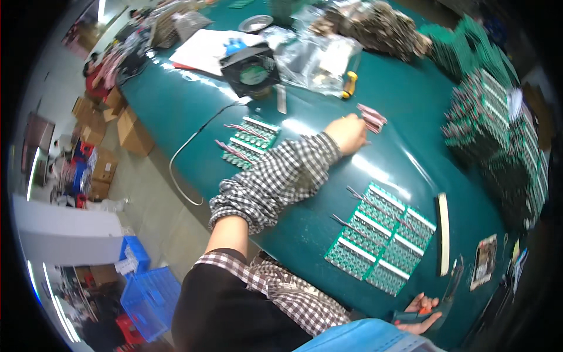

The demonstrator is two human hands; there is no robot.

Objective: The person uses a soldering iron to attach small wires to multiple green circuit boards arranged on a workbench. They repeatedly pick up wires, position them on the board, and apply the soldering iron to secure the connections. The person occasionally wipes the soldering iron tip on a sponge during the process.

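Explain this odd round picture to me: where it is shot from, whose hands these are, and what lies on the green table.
A wide fisheye camera on a person's head looks down, so straight edges bend. No machine works here, only bare hands. The left hand, in a checked sleeve, reaches across the green table and touches a small pile of pink strips. The right hand, at the lower edge, holds a dark tool with orange on it. Green circuit-board panels lie near, a second panel set farther left, a small black fan and clear bags beyond.
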